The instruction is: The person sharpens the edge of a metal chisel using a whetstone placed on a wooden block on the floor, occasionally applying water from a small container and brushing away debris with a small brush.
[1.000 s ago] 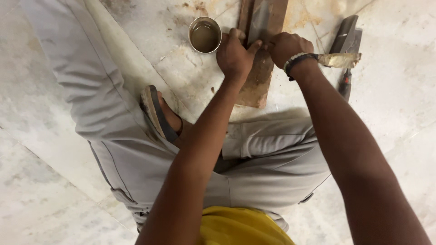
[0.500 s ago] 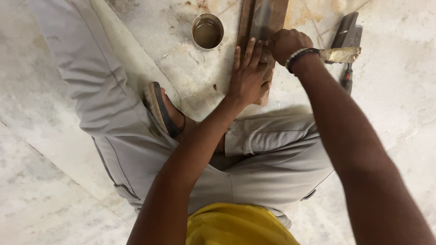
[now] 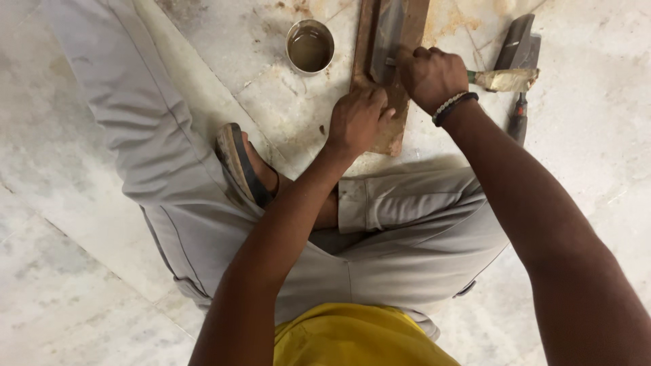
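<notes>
On the marble floor ahead of our knees lies the wooden board, with a grey sharpening stone set along its top. Our left hand has slid back from the stone's edge and now presses flat on the board's near end, fingers loosely curled, gripping nothing. That steadies the board. Our right hand is closed around a tool handle. Nearby stand a small metal cup and a chisel.

wooden board cut off at top edge, tool under right hand mostly hidden, perhaps a brush
</notes>
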